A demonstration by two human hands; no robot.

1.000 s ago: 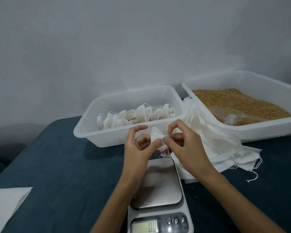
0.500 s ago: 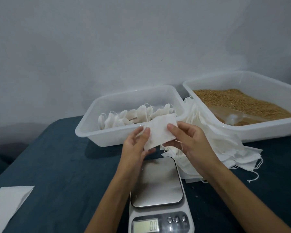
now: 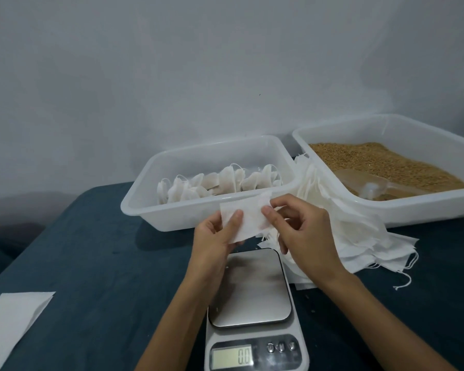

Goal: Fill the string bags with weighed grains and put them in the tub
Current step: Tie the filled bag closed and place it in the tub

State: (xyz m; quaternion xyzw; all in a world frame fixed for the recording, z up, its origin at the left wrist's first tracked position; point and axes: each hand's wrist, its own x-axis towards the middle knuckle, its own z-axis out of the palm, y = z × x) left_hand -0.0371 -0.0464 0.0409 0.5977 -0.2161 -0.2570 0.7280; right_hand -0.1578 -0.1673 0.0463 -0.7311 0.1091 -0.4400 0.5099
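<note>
string bag in hand (image 3: 248, 219): flat, white and unfilled, held up in front of the near wall of the left tub, above the far edge of the scale
table (image 3: 97, 263): dark blue-green top, carrying everything below
grain tub (image 3: 423, 210): translucent white, far right, holding brown grains (image 3: 381, 163) with a clear scoop (image 3: 370, 183) lying in them
left tub (image 3: 177, 212): translucent white, just beside the grain tub; a row of filled string bags (image 3: 217, 182) stands along its near side
pile of unfilled bags (image 3: 359, 236): white, fanned out between the two tubs and down onto the table, loose strings trailing at the right
kitchen scale (image 3: 252, 303): steel platform with nothing on it, display (image 3: 232, 356) reading 0.0 (three small buttons beside it)
white sheet (image 3: 11, 325): flat at the near left corner of the table
left hand (image 3: 214, 245): thumb on the front of the held bag, fingers curled behind, pinching its left part
right hand (image 3: 303, 231): thumb and forefinger pinching the bag's right edge, other fingers loosely curled below
</note>
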